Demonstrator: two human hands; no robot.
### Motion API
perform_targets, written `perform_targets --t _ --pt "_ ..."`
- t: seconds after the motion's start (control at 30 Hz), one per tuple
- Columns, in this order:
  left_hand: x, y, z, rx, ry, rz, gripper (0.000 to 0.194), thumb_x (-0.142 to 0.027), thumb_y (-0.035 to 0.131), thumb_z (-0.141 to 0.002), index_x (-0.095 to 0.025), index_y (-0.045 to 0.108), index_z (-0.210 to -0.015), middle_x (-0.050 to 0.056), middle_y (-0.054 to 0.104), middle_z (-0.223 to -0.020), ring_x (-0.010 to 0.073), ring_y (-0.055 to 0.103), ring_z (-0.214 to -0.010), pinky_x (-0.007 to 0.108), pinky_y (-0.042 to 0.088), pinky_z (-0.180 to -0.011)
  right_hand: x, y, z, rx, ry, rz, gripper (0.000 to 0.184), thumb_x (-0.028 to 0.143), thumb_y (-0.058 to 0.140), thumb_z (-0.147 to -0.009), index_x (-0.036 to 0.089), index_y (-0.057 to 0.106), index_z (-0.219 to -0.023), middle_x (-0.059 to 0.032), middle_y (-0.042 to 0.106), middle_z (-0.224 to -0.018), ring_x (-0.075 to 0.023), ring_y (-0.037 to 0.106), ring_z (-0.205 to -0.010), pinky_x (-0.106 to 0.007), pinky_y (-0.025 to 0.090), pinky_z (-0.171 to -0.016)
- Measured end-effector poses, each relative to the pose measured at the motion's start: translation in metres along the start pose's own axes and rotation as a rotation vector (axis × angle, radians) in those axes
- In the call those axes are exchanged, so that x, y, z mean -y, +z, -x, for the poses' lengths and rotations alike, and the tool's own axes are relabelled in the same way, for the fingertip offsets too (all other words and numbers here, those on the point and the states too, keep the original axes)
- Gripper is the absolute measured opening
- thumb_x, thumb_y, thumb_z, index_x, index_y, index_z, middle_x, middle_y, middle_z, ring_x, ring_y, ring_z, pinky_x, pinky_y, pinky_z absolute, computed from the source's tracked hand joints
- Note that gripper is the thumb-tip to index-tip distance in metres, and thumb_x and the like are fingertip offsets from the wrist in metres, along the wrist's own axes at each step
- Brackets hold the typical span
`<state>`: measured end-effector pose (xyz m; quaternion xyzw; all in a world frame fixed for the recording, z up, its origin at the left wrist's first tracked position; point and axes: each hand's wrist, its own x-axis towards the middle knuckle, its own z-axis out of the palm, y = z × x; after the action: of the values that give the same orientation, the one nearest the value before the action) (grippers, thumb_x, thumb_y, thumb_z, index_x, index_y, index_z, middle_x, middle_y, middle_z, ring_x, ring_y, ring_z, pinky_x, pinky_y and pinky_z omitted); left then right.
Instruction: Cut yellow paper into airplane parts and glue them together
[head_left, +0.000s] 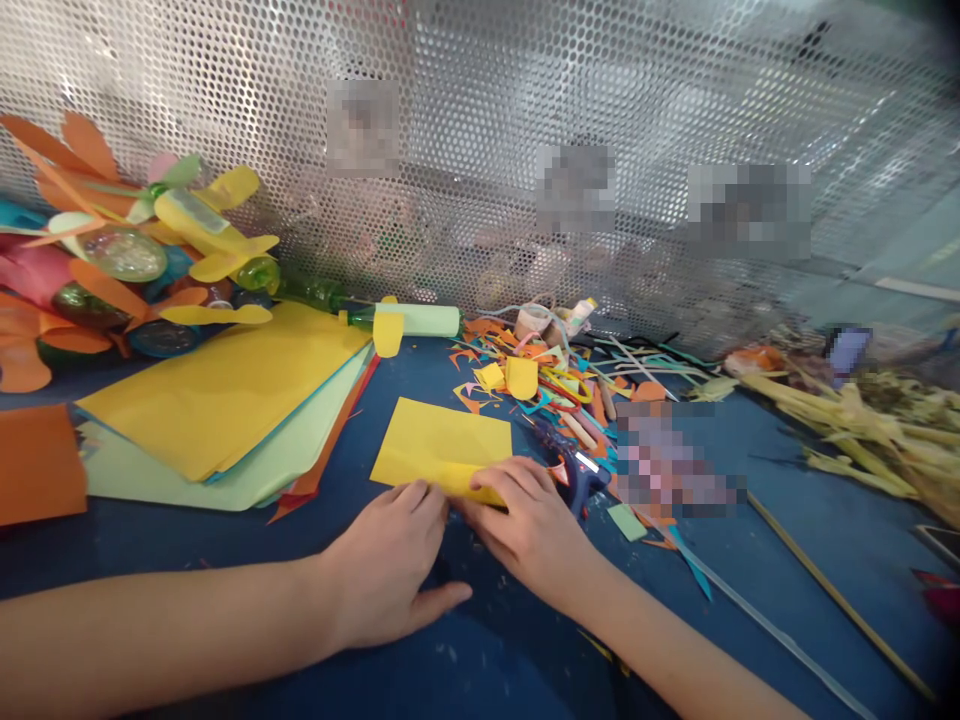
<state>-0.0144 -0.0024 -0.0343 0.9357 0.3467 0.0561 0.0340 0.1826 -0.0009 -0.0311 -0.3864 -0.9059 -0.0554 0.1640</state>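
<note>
A sheet of yellow paper [450, 432] lies in front of me, its near edge turned up in a narrow fold. My left hand [394, 565] presses its curled fingertips on the near edge at the left, with the thumb stretched out over the table. At the right of the same edge, my right hand [536, 530] has its fingers bent over the folded strip, its thumb partly hidden. Just beyond the right hand lies a dark blue tool [581, 475] that looks like a glue gun. Colourful paper scraps [547, 375] are heaped behind it.
Stacked coloured sheets [225, 390] lie at left, with an orange sheet [37, 465] beside them. Bottles decorated with paper petals [202, 225] crowd the back left. A perforated metal screen [480, 120] borders the blue table [465, 660]. A thin stick [832, 590] and dry husks [847, 420] lie right.
</note>
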Motion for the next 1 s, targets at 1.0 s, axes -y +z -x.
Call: perform_targets --t 1.0 --pt "-0.009 0.001 0.005 0.136 -0.390 -0.517 0.081 -0.060 0.025 -0.083 0.011 0.061 -0.103 0.036 0.061 -0.094 0.0396 0.061 -0.083 0.039 0.049 -0.060 0.004 -0.021 0.004 0.203 0.105 0.292 0.020 0.017 0.054 -0.078 0.018 0.064 -0.061 -0.0010 0.061 -0.062 -0.0190 0.055 -0.073 -0.037 0.038 -0.075"
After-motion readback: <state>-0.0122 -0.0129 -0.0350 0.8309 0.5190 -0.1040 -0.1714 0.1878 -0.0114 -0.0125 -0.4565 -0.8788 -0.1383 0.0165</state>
